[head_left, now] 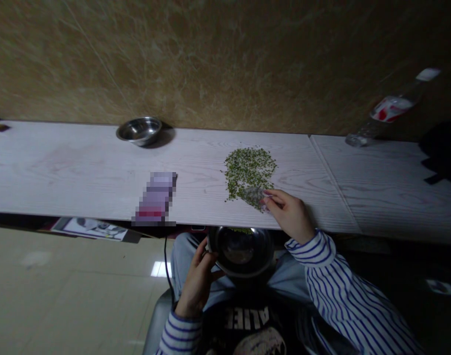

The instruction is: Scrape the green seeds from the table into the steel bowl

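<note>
Many small green pieces [247, 165], perhaps beans or chopped greens, lie spread on the whitish wooden tabletop. My right hand [290, 217] pinches a thin, see-through greyish piece [253, 195] by its right end; its exact kind is unclear. That piece rests against the near side of the green spread. Below the table's front edge, a shiny metal bowl [243, 268] sits over my lap, with some green pieces inside by its far rim. My left hand [202, 271] grips this bowl at its left rim, thumb and fingers around the edge.
A smaller metal bowl [146, 140] stands by the wall. A phone-like slab [156, 197], blurred out, lies at the front edge with a dark cable [166, 261] hanging below. At right stand a plastic bottle [390, 109] and a dark object [443, 153].
</note>
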Tool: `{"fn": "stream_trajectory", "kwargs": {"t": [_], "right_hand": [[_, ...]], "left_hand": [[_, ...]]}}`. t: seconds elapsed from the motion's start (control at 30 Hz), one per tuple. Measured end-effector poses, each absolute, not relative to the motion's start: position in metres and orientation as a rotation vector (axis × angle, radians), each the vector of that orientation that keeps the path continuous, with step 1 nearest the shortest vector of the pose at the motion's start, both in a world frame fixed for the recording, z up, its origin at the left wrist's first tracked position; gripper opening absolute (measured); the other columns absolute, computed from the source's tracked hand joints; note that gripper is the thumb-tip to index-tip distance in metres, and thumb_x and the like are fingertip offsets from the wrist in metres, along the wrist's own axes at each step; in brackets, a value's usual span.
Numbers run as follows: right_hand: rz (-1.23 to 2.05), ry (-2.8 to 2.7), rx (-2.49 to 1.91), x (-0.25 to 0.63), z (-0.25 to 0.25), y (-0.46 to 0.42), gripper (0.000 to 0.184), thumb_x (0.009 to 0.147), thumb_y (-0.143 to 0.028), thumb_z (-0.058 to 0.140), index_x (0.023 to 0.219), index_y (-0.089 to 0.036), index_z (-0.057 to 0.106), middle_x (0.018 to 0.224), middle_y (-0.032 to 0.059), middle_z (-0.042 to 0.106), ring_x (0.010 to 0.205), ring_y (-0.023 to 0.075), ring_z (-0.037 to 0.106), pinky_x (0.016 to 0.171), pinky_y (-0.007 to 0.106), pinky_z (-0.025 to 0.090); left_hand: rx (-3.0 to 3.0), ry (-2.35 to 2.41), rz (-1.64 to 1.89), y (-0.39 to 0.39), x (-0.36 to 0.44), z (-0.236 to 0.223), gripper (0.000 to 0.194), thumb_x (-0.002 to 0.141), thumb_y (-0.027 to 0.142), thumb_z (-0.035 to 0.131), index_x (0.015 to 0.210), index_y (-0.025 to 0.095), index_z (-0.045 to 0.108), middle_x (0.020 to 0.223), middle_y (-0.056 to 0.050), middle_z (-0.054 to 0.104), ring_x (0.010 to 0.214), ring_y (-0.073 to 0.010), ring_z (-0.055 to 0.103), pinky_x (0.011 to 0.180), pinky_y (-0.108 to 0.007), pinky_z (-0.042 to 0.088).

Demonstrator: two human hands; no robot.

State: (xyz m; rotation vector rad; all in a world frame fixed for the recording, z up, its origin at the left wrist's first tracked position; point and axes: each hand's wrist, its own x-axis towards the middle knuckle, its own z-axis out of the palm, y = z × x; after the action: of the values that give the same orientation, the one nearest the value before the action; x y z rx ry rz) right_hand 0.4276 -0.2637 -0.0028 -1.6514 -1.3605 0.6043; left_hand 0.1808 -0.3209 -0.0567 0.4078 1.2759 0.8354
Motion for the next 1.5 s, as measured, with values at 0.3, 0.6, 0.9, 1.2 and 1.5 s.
{"fn": "stream_trajectory", "kwargs": {"t": [0.3, 0.6, 0.9, 1.2, 1.5], "right_hand": [[0.494, -1.336, -1.707, 0.444, -0.01, -0.264, 0.035, 0.084, -0.038, 0.06, 0.109, -0.018, 0.073, 0.095, 0.0119, 0.079, 0.083, 0.027, 0.075, 0.074, 0.039, 0.061], [0.488, -1.475, -1.695, 0.423, -0.003, -0.263, 0.029, 0.086, -0.031, 0.057, 0.109, -0.022, 0.073, 0.095, 0.0088, 0.079, 0.083, 0.0243, 0.075, 0.073, 0.035, 0.061], [0.63, -1.51, -1.621, 0.416, -0.001, -0.277, 0.028, 0.086, -0.03, 0.058, 0.108, -0.022, 0.073, 0.096, 0.0077, 0.079, 0.083, 0.0223, 0.076, 0.076, 0.034, 0.061], [0.676, -1.395, -1.623, 0.427, -0.013, -0.28, 0.028, 0.086, -0.035, 0.06, 0.108, -0.022, 0.073, 0.098, 0.0087, 0.078, 0.086, 0.0243, 0.075, 0.081, 0.038, 0.061], [0.744, -1.379, -1.618, 0.426, -0.015, -0.287, 0.03, 0.087, -0.036, 0.061, 0.11, -0.021, 0.072, 0.095, 0.0091, 0.078, 0.083, 0.0235, 0.076, 0.079, 0.037, 0.061]], "left_hand": [[0.425, 1.261, 0.823, -0.32, 0.181, -0.055, 0.074, 0.07, 0.03, 0.069, 0.141, 0.026, 0.048, 0.125, -0.008, 0.062, 0.108, -0.0253, 0.058, 0.065, -0.03, 0.053], [0.4, 1.276, 0.842, -0.321, 0.181, -0.055, 0.074, 0.069, 0.03, 0.069, 0.14, 0.026, 0.049, 0.118, -0.007, 0.064, 0.101, -0.023, 0.058, 0.066, -0.031, 0.053], [0.385, 1.275, 0.837, -0.32, 0.183, -0.048, 0.074, 0.065, 0.03, 0.071, 0.136, 0.023, 0.051, 0.117, -0.008, 0.063, 0.096, -0.0222, 0.058, 0.062, -0.028, 0.051], [0.393, 1.276, 0.841, -0.321, 0.181, -0.051, 0.074, 0.066, 0.031, 0.071, 0.136, 0.023, 0.051, 0.119, -0.008, 0.062, 0.094, -0.0201, 0.058, 0.06, -0.026, 0.049], [0.401, 1.292, 0.832, -0.32, 0.183, -0.05, 0.072, 0.066, 0.03, 0.071, 0.136, 0.024, 0.052, 0.121, -0.009, 0.063, 0.1, -0.0233, 0.06, 0.061, -0.026, 0.048]]}}
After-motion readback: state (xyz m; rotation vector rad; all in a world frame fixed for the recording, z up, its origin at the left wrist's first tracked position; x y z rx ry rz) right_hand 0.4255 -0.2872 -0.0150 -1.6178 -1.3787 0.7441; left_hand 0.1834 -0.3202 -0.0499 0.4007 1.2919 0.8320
